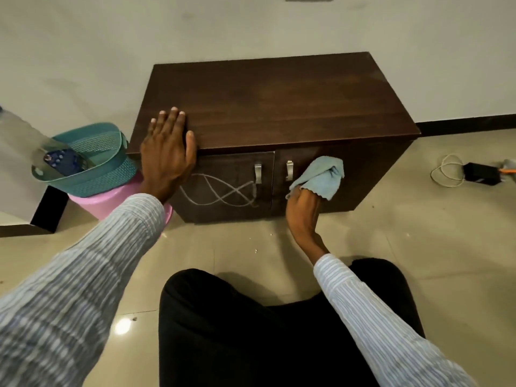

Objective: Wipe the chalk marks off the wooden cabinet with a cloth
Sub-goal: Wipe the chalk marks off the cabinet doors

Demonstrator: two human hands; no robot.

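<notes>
- On the front of the wooden cabinet (279,107), right door: the right hand (303,212) was bunched around a pale blue cloth (324,175), which it pressed against the panel just right of the two metal handles (273,171).
- Left hand (166,150) lay flat and spread on the near-left corner of the cabinet top, holding nothing, well apart from the right.
- Chalk marks (220,192), looping white lines, covered the left door; none wiped there yet, by my reading. The right door looked almost clean, with a faint haze near its top.
- Risks: a dry cloth could smear chalk into the wood grain rather than lift it; pressure near the handles might swing a door open; strokes toward the left could snag on a handle.
- Surface: dark brown, matte, slightly dusty on top.
- Room: glossy beige tile floor (418,247) with small white crumbs, plain wall behind, teal basket (92,163) on a pink stool (117,202) at left, cable and black adapter (480,174) far right.
</notes>
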